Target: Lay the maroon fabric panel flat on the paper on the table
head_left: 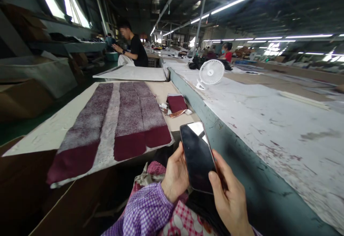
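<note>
A smartphone point(198, 160) with a dark screen is held upright and slightly tilted in front of me, its glass reflecting bright light near the top. My left hand point(176, 173) grips its left edge, thumb along the side. On the other side my right hand point(229, 189) is closed around the right edge, its thumb at the lower right of the screen. Beyond the phone, maroon fabric panels point(131, 148) with a whitish speckled coating lie on a pale board point(67, 121). A small stack of maroon pieces point(176, 103) rests near the board's right side.
A white clip fan point(211, 72) stands on the long white-covered table point(268, 121) to the right, whose blue-grey side point(231, 150) runs beside me. A person in black point(138, 51) sits ahead on the left. Cardboard boxes point(24, 98) stand at far left.
</note>
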Demonstrator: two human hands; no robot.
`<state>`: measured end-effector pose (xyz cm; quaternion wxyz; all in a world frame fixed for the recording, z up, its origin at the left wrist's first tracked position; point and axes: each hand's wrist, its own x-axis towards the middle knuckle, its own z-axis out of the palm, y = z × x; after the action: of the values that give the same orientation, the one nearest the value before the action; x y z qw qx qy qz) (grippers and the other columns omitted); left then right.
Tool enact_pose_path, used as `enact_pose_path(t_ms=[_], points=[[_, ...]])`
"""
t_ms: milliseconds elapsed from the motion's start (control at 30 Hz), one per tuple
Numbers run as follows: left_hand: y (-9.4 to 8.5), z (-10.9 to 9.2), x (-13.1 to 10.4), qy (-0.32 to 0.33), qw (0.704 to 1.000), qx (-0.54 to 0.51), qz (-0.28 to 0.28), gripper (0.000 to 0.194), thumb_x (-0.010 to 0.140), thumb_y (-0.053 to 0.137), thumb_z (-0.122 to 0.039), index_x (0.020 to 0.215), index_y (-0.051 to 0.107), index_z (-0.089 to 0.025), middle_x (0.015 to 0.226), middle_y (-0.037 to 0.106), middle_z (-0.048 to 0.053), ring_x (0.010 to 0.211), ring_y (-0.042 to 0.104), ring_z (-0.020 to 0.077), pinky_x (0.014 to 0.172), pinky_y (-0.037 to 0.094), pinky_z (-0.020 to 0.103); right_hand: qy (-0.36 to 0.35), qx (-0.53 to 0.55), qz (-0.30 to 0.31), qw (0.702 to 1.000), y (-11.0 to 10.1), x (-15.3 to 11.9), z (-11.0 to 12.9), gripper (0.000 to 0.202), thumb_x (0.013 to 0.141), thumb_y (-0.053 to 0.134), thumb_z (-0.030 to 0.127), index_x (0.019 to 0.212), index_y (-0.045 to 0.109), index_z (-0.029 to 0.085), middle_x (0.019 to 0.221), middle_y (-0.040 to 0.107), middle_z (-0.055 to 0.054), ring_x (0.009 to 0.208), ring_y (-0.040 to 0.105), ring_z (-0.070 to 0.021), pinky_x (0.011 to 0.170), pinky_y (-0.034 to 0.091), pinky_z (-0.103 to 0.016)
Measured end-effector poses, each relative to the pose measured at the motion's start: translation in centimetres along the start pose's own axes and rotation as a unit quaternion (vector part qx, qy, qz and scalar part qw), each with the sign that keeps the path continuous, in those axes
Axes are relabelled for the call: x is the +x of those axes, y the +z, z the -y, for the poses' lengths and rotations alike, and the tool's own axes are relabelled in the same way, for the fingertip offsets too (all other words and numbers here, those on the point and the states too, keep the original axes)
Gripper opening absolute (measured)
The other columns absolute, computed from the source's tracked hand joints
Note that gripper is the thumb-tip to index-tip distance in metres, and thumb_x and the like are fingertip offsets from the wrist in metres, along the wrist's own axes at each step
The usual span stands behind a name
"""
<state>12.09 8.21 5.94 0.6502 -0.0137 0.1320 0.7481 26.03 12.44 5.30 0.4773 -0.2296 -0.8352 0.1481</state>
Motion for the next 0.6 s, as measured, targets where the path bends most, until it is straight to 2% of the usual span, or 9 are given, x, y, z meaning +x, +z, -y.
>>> enact_pose_path(t_ms=[167,300,400,600], points=[[0.5,0.6,-0.8,0.007,0.999,0.030,-0.023,0.047,0.102,0.042,-0.041,0.089,0.079,-0.013,0.082,0.076,0.009,0.095,0.072,0.0257,0.102,0.049,0.040,0.018,-0.006,0.000,1.000,-0.7,-1.0,-0.2,0.038,0.103,0.051,0.026,0.139,0.054,0.019,0.130,0.066,-0.008,0.114,0.066,-0.0137,0.099,0.050,-0.016],[1.1,1.2,-1.6,0.017,0.997,0.072,0.004,0.044,0.101,0.045,-0.044,0.101,0.078,-0.014,0.090,0.077,0.010,0.100,0.071,0.0259,0.105,0.047,0.040,0.060,-0.003,-0.023,0.998,-1.0,-1.3,-0.3,0.033,0.104,0.049,0.030,0.134,0.059,0.020,0.116,0.073,-0.005,0.099,0.072,-0.0106,0.084,0.054,-0.009],[1.7,1.5,-2.3,0.039,0.995,0.097,-0.003,0.042,0.101,0.046,-0.043,0.108,0.077,-0.015,0.099,0.077,0.009,0.106,0.069,0.0250,0.108,0.045,0.038,0.078,0.013,-0.040,0.996,-0.8,-1.6,-0.4,0.031,0.104,0.049,0.031,0.131,0.061,0.020,0.109,0.075,-0.004,0.090,0.073,-0.0102,0.075,0.055,-0.009],[2.3,1.7,-3.1,0.078,0.991,0.105,-0.012,0.041,0.100,0.048,-0.042,0.116,0.075,-0.015,0.118,0.074,0.010,0.117,0.064,0.0265,0.111,0.043,0.039,0.121,0.011,-0.061,0.991,-0.2,-2.3,-1.0,0.032,0.103,0.051,0.035,0.128,0.065,0.020,0.119,0.072,-0.005,0.095,0.072,-0.0126,0.077,0.055,-0.014]])
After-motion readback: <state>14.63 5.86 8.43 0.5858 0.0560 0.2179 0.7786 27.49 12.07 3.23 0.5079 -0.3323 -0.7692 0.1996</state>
